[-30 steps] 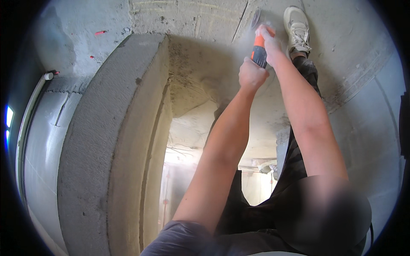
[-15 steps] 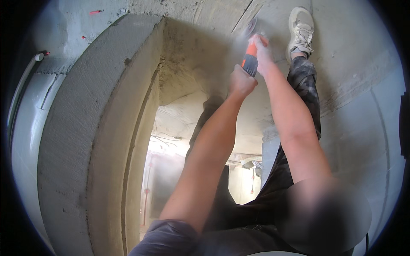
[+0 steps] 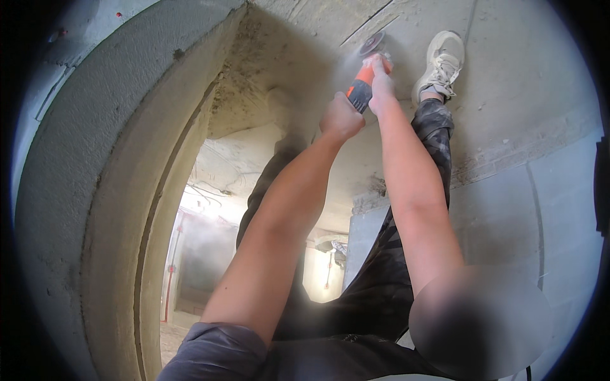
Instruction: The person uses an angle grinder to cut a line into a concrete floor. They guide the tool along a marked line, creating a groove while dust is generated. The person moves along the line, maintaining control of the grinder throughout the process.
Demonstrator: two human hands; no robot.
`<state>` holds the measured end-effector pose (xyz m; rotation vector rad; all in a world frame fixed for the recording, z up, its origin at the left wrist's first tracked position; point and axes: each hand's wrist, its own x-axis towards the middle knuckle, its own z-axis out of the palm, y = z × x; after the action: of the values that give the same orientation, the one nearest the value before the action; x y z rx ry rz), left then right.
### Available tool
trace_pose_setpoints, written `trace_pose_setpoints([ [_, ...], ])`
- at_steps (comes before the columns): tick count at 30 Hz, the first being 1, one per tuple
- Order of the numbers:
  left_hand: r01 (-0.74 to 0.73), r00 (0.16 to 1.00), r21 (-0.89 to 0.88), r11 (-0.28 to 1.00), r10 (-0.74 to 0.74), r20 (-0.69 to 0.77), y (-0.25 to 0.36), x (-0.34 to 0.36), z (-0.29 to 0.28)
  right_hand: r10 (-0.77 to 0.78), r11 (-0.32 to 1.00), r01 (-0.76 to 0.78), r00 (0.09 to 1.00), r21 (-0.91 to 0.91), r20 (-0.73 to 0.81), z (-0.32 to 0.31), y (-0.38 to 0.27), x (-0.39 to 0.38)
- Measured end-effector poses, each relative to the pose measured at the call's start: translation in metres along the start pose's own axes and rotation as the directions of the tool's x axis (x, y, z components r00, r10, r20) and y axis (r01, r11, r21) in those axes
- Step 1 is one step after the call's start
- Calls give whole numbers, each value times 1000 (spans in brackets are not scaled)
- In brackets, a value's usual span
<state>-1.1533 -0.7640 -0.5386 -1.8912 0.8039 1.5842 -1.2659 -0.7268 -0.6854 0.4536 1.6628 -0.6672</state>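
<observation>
Both my hands hold an orange and dark grey angle grinder (image 3: 361, 91) low over the concrete floor. My left hand (image 3: 342, 117) wraps round the rear of its body. Up near the head, my right hand (image 3: 381, 86) is closed on the front part. The round cutting disc (image 3: 372, 44) points away from me, close to the near end of a dark straight groove (image 3: 366, 22) in the floor. Whether the disc touches the floor I cannot tell. Pale dust hangs round the tool's head.
A thick concrete wall end (image 3: 121, 146) with a vertical slot rises on my left. My shoe (image 3: 441, 63) stands right of the grinder. A grey block wall (image 3: 502, 222) runs along the right. Loose rubble dust lies at the wall's foot (image 3: 244, 70).
The view has shifted, so the wall and my legs sit further left. The grinder has tilted slightly more, and its disc shows more clearly. Both hands keep their hold.
</observation>
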Motion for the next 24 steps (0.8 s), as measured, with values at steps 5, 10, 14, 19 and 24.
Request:
trace_pose_setpoints([
  [5,10,1000,41,999,-10,-15,5,-4,1,62,998,-60,997,-25,48,-2,-13,-12],
  [10,-31,998,13,999,32,-51,-1,3,8,79,996,-78,997,45,-22,5,-16,-16],
  [14,-50,997,-31,998,48,-66,6,6,11,-7,1000,6,1000,24,8,4,-34,-17],
  [19,-51,997,-6,999,51,-63,32,7,8,38,999,-38,999,9,-20,7,-66,-21],
  [24,-40,998,0,999,40,-40,42,8,6,39,999,-39,999,-25,-29,4,-74,-10],
])
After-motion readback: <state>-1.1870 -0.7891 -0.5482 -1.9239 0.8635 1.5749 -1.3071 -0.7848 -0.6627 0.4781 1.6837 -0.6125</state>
